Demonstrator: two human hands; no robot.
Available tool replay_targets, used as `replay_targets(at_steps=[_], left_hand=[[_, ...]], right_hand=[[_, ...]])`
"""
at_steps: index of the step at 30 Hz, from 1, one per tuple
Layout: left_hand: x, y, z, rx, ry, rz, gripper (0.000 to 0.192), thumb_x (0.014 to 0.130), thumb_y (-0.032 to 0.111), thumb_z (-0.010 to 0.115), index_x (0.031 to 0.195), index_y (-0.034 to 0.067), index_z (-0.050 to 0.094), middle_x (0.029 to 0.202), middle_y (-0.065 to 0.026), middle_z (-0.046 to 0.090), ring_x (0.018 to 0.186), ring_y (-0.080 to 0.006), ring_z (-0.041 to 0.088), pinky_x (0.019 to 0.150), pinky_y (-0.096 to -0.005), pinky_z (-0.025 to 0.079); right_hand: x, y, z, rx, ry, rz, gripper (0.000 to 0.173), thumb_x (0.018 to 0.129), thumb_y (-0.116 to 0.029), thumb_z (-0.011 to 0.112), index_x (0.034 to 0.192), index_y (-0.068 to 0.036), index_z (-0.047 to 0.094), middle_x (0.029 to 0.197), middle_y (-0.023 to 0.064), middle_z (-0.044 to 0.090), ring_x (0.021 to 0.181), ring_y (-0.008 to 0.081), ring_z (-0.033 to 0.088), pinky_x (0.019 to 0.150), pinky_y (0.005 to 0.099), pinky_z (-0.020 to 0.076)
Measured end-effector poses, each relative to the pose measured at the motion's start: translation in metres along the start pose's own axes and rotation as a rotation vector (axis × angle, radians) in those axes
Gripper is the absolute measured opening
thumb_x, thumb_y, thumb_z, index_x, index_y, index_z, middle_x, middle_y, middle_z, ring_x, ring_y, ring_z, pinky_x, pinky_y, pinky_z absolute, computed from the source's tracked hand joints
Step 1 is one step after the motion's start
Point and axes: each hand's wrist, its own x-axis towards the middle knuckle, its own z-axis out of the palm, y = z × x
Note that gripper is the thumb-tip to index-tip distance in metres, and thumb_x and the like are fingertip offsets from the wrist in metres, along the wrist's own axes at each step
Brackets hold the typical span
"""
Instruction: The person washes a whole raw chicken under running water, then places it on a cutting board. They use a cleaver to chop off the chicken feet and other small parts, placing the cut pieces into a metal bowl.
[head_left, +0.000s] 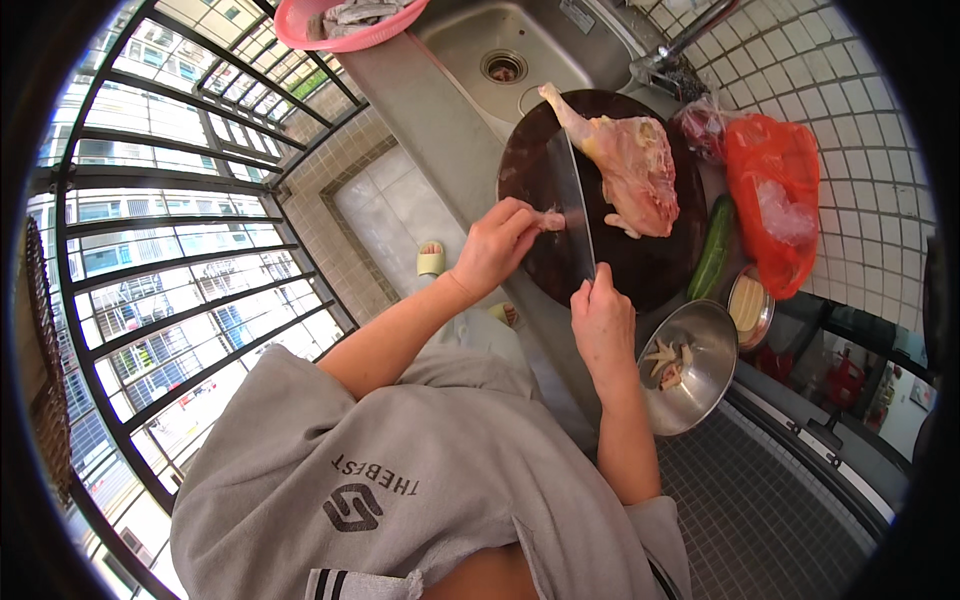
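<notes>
My right hand (604, 319) grips the handle of a cleaver (574, 202), its broad blade standing over a round dark cutting board (532, 169). Between the fingers of my left hand (496, 246) is a small piece of raw chicken (552, 221), on the board's near-left part, left of the blade. To the right of the blade lies a large raw chicken piece (637, 169) with its leg pointing toward the sink. The cleaver's handle is mostly hidden in my fist. Whether the blade touches the small piece cannot be told.
A steel bowl (694, 397) holding chicken feet pieces stands near my right forearm. Beyond the board are a cucumber (712, 247), a red plastic bag (776, 172) and a small container (750, 304). The sink (465, 64) and a pink basket (360, 39) are at the top.
</notes>
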Motion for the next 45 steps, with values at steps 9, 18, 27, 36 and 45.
replay_targets(at_steps=[9,18,27,36,45], left_hand=[[-0.005,-0.001,-0.001,0.062,-0.081,0.103,0.016,0.073,-0.005,0.069,0.084,0.003,0.061,0.086,-0.0079,0.057,0.079,-0.0269,0.058,0.068,-0.0369,0.052],[0.009,-0.008,-0.004,0.077,0.031,0.049,0.016,0.072,-0.005,0.068,0.082,0.004,0.06,0.079,-0.008,0.055,0.076,-0.0283,0.057,0.065,-0.0393,0.051],[0.017,-0.009,0.016,0.028,-0.003,0.084,0.018,0.075,-0.001,0.071,0.087,0.005,0.059,0.086,-0.0074,0.06,0.079,-0.0282,0.058,0.069,-0.0388,0.05],[0.007,-0.013,0.007,-0.025,0.0,0.091,0.014,0.077,-0.002,0.07,0.084,0.003,0.06,0.093,-0.009,0.062,0.087,-0.0276,0.061,0.073,-0.0362,0.052],[0.008,-0.016,0.006,-0.021,-0.027,0.098,0.013,0.076,-0.003,0.069,0.084,0.003,0.06,0.091,-0.0073,0.062,0.087,-0.0265,0.061,0.072,-0.0358,0.053]], right_hand=[[0.039,-0.008,0.011,-0.049,0.034,-0.047,0.016,0.093,-0.017,0.051,0.097,-0.001,0.048,0.07,0.0258,0.063,0.068,0.0457,0.063,0.061,0.0555,0.0488],[0.006,0.017,0.003,-0.037,0.069,-0.018,0.014,0.093,-0.016,0.052,0.097,-0.003,0.048,0.067,0.0245,0.062,0.065,0.0457,0.062,0.057,0.0555,0.0472],[0.014,0.016,-0.004,0.081,0.144,-0.087,0.012,0.092,-0.013,0.053,0.095,-0.002,0.049,0.064,0.0227,0.06,0.062,0.0439,0.061,0.054,0.0539,0.0464],[0.015,-0.006,-0.015,0.115,0.099,-0.064,0.012,0.092,-0.012,0.053,0.096,-0.001,0.049,0.064,0.0227,0.06,0.061,0.0437,0.061,0.054,0.0535,0.0463],[0.016,-0.003,-0.003,-0.021,0.021,-0.085,0.013,0.092,-0.012,0.052,0.096,0.0,0.048,0.065,0.0239,0.061,0.064,0.0442,0.062,0.056,0.0538,0.0483]])
